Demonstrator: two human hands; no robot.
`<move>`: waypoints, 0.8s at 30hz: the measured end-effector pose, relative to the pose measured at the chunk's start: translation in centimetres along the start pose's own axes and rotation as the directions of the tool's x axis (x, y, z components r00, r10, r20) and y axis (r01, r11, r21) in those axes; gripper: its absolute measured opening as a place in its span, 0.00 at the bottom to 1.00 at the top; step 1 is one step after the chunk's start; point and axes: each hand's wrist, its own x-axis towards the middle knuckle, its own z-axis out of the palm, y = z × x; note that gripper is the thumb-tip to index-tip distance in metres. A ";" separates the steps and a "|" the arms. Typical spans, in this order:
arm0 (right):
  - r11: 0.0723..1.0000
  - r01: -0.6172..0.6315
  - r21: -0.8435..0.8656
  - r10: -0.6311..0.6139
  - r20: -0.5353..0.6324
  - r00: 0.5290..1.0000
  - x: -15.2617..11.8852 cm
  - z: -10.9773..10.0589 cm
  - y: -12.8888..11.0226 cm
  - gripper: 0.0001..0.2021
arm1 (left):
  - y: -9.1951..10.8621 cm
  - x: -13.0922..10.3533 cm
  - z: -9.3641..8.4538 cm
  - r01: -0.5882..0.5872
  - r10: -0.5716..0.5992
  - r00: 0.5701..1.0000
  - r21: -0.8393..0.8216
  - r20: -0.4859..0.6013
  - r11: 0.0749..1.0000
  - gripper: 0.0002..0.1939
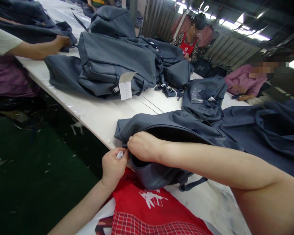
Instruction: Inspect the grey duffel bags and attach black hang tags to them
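Observation:
A dark blue-grey backpack [159, 120] lies in front of me at the table's near edge, its long main opening gaping. My right hand [143, 146] is closed at the left end of that opening, gripping the bag's edge there; the exact part between the fingers is hidden. Close beside it, my left hand [114, 163] pinches the same corner of the backpack from outside. A small crumpled white piece [120, 154] shows between the left thumb and fingers. One strap [193, 184] of the bag hangs on the side toward me.
More blue-grey bags [117, 65] are heaped across the white table [93, 114], one with a paper tag [125, 89]. Another bag [203, 98] and dark fabric [264, 127] lie to the right. A co-worker's arm [36, 49] reaches in from the left; other people sit at the far side.

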 end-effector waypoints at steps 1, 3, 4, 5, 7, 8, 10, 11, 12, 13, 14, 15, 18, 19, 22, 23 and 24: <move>1.000 0.007 -0.002 -0.007 -0.003 1.000 0.0 0.1 0.0 0.12 | 0.1 -0.1 0.1 0.010 -0.010 1.000 -0.005 0.003 1.000 0.10; 0.999 0.030 -0.022 -0.030 -0.003 1.000 0.1 0.3 -0.1 0.13 | 0.3 -0.3 0.1 -0.004 0.004 1.000 0.015 0.014 1.000 0.10; 0.998 0.047 -0.041 -0.047 0.000 0.999 0.2 0.5 -0.1 0.13 | 0.4 -0.3 0.2 -0.021 0.020 1.000 0.038 0.024 0.999 0.10; 0.996 0.067 -0.061 -0.067 0.008 0.998 0.3 0.8 -0.2 0.13 | 0.5 -0.4 0.2 -0.039 0.037 0.999 0.062 0.036 0.997 0.10; 0.991 0.103 -0.089 -0.100 0.037 0.994 0.5 1.2 -0.3 0.13 | 0.4 -0.4 0.2 -0.075 0.070 0.996 0.097 0.054 0.992 0.10; 0.990 0.109 -0.089 -0.105 0.051 0.993 0.5 1.3 -0.4 0.13 | 0.3 -0.3 0.2 -0.094 0.087 0.994 0.108 0.060 0.990 0.10; 0.996 0.080 -0.047 -0.077 0.064 0.995 -0.1 1.2 -0.4 0.13 | 0.0 -0.1 -0.1 -0.153 0.143 0.986 0.125 0.083 0.980 0.10; 0.999 0.043 -0.009 -0.042 0.059 0.997 -0.7 0.9 -0.4 0.13 | -0.1 0.1 -0.5 -0.203 0.190 0.976 0.129 0.102 0.971 0.11; 0.999 -0.013 0.038 0.011 0.050 0.999 -1.5 0.5 -0.4 0.13 | -0.2 0.4 -1.0 -0.263 0.249 0.962 0.129 0.116 0.956 0.11; 0.994 -0.074 0.085 0.071 0.034 0.997 -2.6 0.0 -0.4 0.13 | -0.2 0.8 -1.6 -0.329 0.315 0.942 0.133 0.112 0.935 0.10; 0.984 -0.129 0.124 0.128 0.015 0.992 -3.8 -0.5 -0.4 0.15 | 0.0 1.2 -2.3 -0.392 0.383 0.920 0.147 0.083 0.908 0.08; 0.973 -0.178 0.147 0.181 -0.001 0.984 -5.2 -0.9 -0.4 0.18 | 0.4 1.8 -3.0 -0.444 0.446 0.894 0.176 0.031 0.878 0.06; 0.932 -0.333 0.142 0.344 -0.054 0.937 -9.2 -1.5 -0.5 0.15 | 3.0 3.9 -4.5 -0.564 0.611 0.788 0.308 -0.075 0.766 0.21; 0.908 -0.397 0.135 0.409 -0.069 0.910 -10.2 -1.4 -0.6 0.14 | 4.3 4.7 -4.5 -0.615 0.664 0.746 0.333 -0.047 0.714 0.27; 0.828 -0.536 0.164 0.554 -0.090 0.828 -12.3 0.2 -1.5 0.16 | 8.8 7.0 -2.8 -0.795 0.776 0.595 0.299 0.209 0.529 0.42; 0.819 -0.542 0.188 0.563 -0.083 0.823 -12.7 0.9 -2.0 0.18 | 10.2 7.6 -1.8 -0.840 0.777 0.540 0.269 0.325 0.471 0.42; 0.823 -0.522 0.223 0.547 -0.063 0.835 -13.0 1.7 -2.6 0.19 | 11.5 8.2 -0.6 -0.875 0.755 0.483 0.244 0.443 0.417 0.38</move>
